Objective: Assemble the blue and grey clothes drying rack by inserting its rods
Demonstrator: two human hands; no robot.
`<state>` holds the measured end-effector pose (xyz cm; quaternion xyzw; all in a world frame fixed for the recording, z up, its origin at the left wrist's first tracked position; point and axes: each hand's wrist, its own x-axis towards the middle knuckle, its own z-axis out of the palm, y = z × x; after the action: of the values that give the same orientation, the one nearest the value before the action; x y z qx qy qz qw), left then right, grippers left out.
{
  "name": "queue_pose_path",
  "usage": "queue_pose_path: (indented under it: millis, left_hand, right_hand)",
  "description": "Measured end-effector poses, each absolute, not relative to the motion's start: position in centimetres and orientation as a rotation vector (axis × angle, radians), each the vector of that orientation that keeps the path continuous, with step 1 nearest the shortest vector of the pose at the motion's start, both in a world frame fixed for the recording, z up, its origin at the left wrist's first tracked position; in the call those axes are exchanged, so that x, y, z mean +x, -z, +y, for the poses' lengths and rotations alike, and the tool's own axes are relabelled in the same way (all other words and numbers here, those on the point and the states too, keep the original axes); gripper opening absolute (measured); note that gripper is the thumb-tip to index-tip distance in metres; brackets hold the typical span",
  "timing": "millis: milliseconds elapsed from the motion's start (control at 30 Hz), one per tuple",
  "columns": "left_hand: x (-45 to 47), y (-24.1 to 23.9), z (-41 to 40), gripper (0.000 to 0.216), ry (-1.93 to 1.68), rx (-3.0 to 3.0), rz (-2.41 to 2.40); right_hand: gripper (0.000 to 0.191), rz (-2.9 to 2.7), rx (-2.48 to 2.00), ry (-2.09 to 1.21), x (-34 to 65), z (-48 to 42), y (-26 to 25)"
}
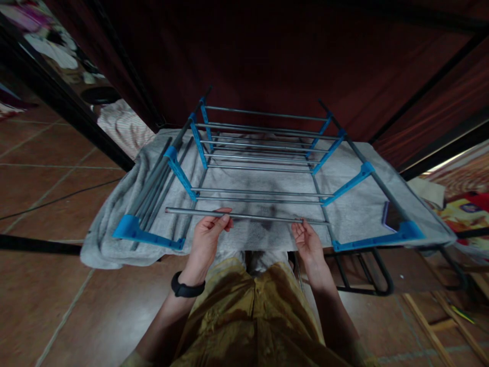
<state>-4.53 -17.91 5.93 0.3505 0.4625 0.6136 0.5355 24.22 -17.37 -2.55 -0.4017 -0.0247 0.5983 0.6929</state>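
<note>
That slim rod (260, 218) looks light, stiff, perhaps slippery; left hand (206, 232) and right hand (308, 243) pinch it, sensibly spread apart.

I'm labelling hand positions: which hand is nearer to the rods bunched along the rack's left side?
Left. The left hand, gripping a separate rod, is right of the bunched rods; the right hand is farther right, along that separate rod.
</note>
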Motion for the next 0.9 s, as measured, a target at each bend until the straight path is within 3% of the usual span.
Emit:
queue_pose_path:
  millis: [467,900]
  left_hand:
    - [-2.7,-7.0,-18.7,0.027,-1.306,0.987,1.137]
    - [-4.7,-9.0,-18.6,0.022,-1.496,0.991,1.153]
  right_hand:
    - [0.004,-0.08,-0.922,-1.376,24.0,-17.6,3.7]
    - [0.008,-0.028,-0.991,-1.262,26.6,-17.7,6.1]
